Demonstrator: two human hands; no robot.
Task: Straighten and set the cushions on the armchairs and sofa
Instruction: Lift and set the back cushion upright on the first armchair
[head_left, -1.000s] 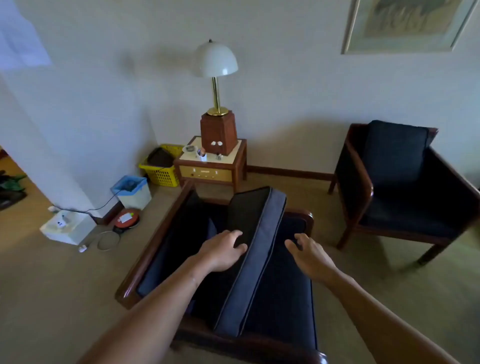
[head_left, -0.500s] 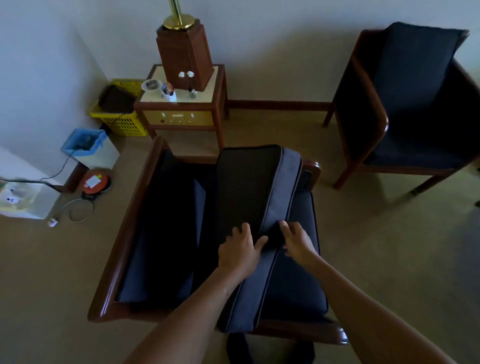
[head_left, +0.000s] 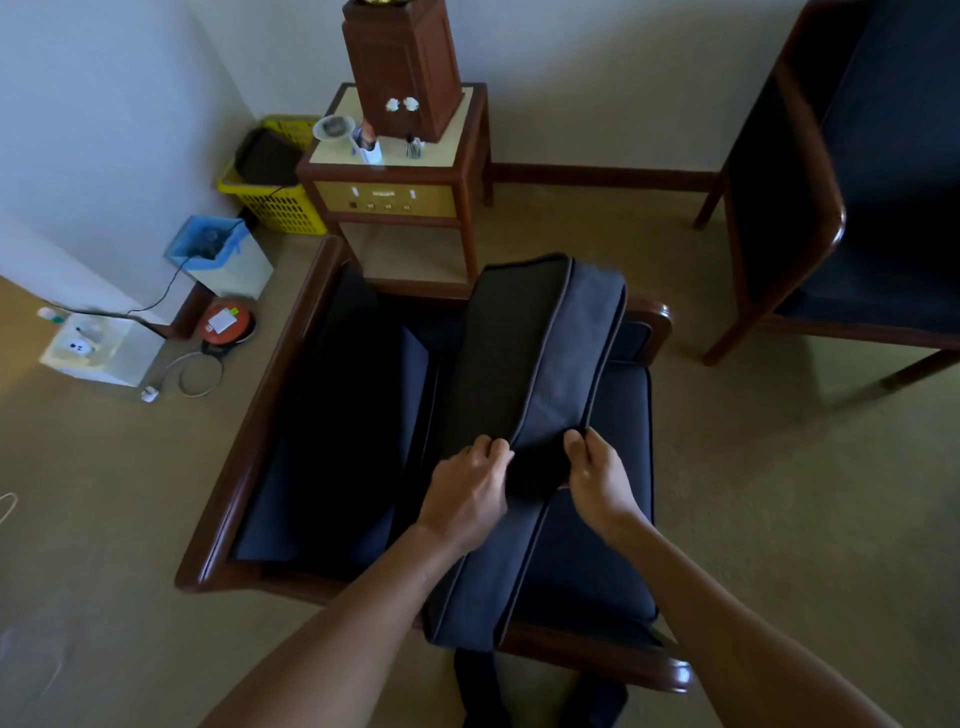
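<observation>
A dark-blue cushion stands on its long edge across the seat of the near wooden armchair, running from the front rail toward the back. My left hand grips its left face and my right hand grips its right face, both pinching the upper edge near the middle. A seat cushion lies flat under it on the right. Another dark cushion leans along the chair's left side. A second armchair with its dark cushions in place stands at the right.
A wooden side table with a lamp base and small items stands just behind the near chair. A yellow basket, a blue-lined bin, a cable reel and a white box sit on the carpet at the left.
My view has dropped down over the chair. Both hands have gone from hovering beside the cushion to closing on its upper edge, squeezing it between them.
</observation>
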